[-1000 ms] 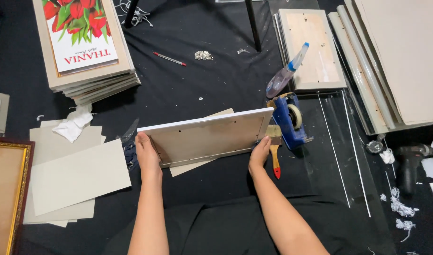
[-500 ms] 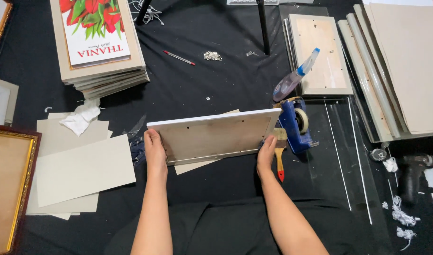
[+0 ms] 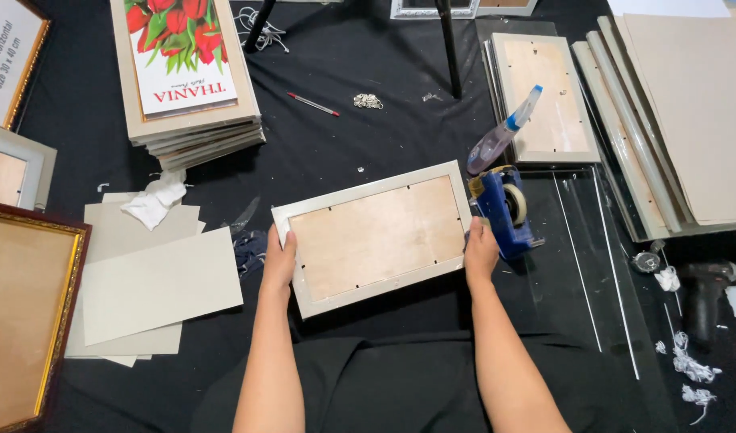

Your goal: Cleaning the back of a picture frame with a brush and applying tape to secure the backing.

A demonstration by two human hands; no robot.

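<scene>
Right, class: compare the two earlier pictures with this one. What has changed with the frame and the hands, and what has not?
The frame was tipped up on edge, its back barely showing; it now lies back-up, flat or nearly so, with the brown backing board in full view. The left hand and right hand kept hold of its two short ends throughout. The tape dispenser, spray bottle and stack of frames stayed put.
</scene>
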